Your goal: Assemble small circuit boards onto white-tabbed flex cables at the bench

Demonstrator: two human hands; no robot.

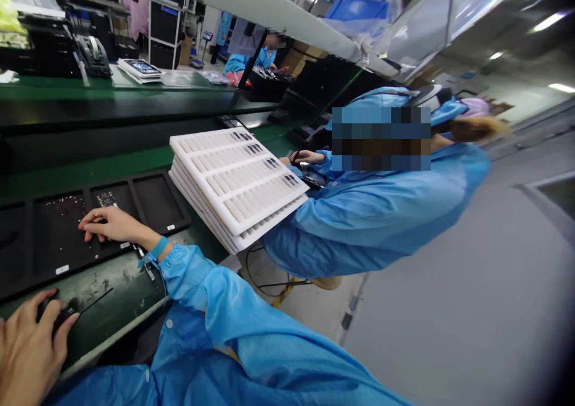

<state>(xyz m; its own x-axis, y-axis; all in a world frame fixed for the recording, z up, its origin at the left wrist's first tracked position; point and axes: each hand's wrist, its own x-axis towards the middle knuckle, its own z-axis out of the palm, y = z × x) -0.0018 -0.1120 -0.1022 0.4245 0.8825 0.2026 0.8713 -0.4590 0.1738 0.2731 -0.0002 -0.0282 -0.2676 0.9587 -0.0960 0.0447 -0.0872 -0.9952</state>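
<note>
My left hand [33,346] is at the lower left over the bench edge. Its fingers are closed round a small black object [63,317] with a thin dark rod sticking out to the right; the grip hides most of it. Above a black compartment tray [67,269], my right hand [110,223] has its fingers curled in, thumb near the forefinger. Whatever they pinch, if anything, is too small to make out. Many tiny parts [67,205] lie in the compartment beside that hand. A small circuit board [105,199] sits just beyond it in the neighbouring compartment.
Stacked white slotted trays [238,178] stand right of the black tray; the top one has dark pieces in some slots. A co-worker in a blue smock [381,196] sits close on the right. A raised green shelf [135,88] runs behind, bearing a tape dispenser [93,55].
</note>
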